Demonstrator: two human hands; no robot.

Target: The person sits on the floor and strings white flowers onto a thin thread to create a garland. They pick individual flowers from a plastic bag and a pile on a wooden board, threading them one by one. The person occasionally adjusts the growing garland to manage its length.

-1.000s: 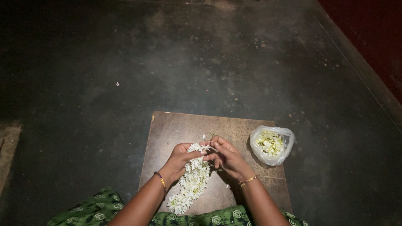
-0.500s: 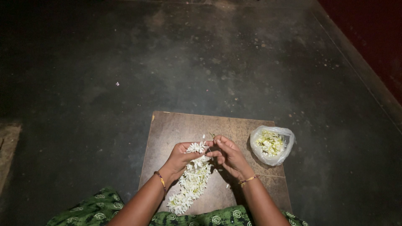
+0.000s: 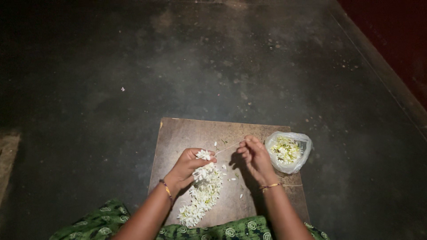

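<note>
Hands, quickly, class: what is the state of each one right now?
Left hand: closed on the top of the flower garland.
Right hand: fingers pinched on the thread.

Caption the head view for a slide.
Left hand grips a white flower garland; right hand pulls its thread taut over a brown board.

**Right hand draws away, thread now taut**

I see my right hand (image 3: 255,156) has moved off to the right, away from the left hand (image 3: 190,165) it was touching a second ago. A thin thread (image 3: 227,148) now stretches between them. The right hand sits closer to the plastic bag (image 3: 289,153), and the top blossoms of the flower garland (image 3: 202,191) have dropped slightly lower.
</note>
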